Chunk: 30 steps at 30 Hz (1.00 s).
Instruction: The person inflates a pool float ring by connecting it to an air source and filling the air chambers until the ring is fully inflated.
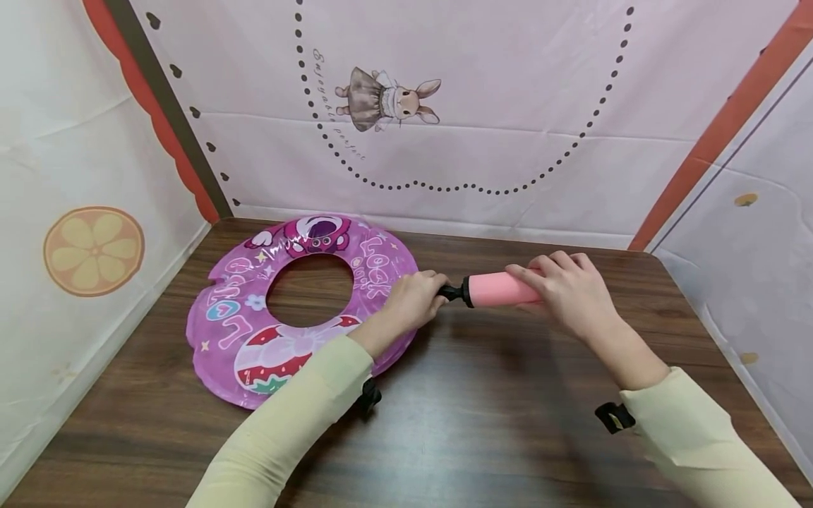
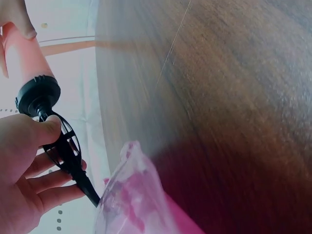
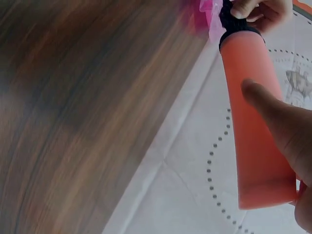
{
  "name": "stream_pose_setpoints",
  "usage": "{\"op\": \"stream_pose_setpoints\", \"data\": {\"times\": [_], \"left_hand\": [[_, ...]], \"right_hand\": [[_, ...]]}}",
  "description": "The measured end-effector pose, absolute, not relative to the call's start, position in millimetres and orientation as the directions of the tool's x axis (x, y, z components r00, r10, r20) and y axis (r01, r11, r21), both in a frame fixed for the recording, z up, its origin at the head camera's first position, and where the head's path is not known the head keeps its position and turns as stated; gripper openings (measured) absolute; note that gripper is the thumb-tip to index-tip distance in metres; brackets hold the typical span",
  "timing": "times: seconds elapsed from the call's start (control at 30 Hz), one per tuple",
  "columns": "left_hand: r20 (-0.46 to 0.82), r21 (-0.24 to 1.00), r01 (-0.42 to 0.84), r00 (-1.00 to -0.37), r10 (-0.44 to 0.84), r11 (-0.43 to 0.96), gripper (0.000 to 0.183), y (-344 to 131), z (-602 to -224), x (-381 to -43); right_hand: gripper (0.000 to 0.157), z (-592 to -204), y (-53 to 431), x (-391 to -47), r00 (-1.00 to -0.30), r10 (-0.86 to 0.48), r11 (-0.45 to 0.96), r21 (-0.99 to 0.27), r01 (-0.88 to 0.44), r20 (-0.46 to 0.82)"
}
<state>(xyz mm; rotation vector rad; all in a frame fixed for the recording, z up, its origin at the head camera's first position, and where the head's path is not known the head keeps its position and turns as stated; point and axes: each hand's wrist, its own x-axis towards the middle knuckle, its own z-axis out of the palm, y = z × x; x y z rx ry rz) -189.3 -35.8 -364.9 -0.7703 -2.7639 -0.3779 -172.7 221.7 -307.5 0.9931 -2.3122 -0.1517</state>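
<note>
1. Pale-yellow sleeves [image 1: 288, 416] nearest my head camera.
2. I see left hand [image 1: 413, 300] pinching black nozzle [image 2: 66, 153] of pink hand pump [image 1: 498, 289], fingers bent, nearly closed round it.
3. Right hand [image 1: 571, 293] curls round pump, thumb along it.
4. Pump held above wood-grain table [image 1: 444, 423]; nozzle tip at edge of purple swim ring [image 1: 292, 339], can't tell if inserted.
5. Ring lies on table, left of pump.

Dressed in Pale Yellow-Green

The left sleeve [image 1: 282, 427] and right sleeve [image 1: 699, 430] are creasing softly — leaving left hand [image 1: 409, 302] and right hand [image 1: 574, 296] bare. A black fitting [image 1: 370, 394] is showing by the left sleeve — a second fitting [image 1: 613, 418] by the right.
</note>
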Motion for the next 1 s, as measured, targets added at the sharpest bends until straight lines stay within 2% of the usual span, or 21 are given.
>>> {"op": "stream_pose_setpoints", "data": {"times": [0.23,0.47,0.6,0.63,0.87,1.0], "left_hand": [[0.283,0.179,0.527,-0.836,0.470,0.831,0.027,-35.3,-363.3,-192.2],[0.273,0.177,0.532,-0.835,0.478,0.828,0.026,-32.6,-364.1,-193.3],[0.283,0.167,0.533,-0.832,0.477,0.830,0.026,-32.5,-365.4,-193.3],[0.291,0.160,0.535,-0.829,0.478,0.830,0.026,-32.5,-365.9,-193.2],[0.323,0.109,0.563,-0.800,0.506,0.819,0.025,-28.8,-364.1,-189.8],[0.305,0.123,0.550,-0.813,0.496,0.826,0.025,-28.5,-361.4,-187.6]], "right_hand": [[0.060,-294.6,251.6,-167.2,-0.552,-0.674,0.724,0.290,-0.626,0.491],[0.060,-277.2,304.3,-156.3,-0.641,-0.614,0.780,0.228,-0.583,0.461],[0.061,-272.8,320.8,-152.2,-0.667,-0.594,0.798,0.225,-0.559,0.450],[0.063,-273.2,319.5,-151.8,-0.668,-0.597,0.797,0.228,-0.559,0.444],[0.051,-291.0,265.9,-159.9,-0.562,-0.682,0.721,0.303,-0.623,0.468],[0.057,-297.8,237.5,-164.3,-0.570,-0.693,0.716,0.333,-0.613,0.442]]}}
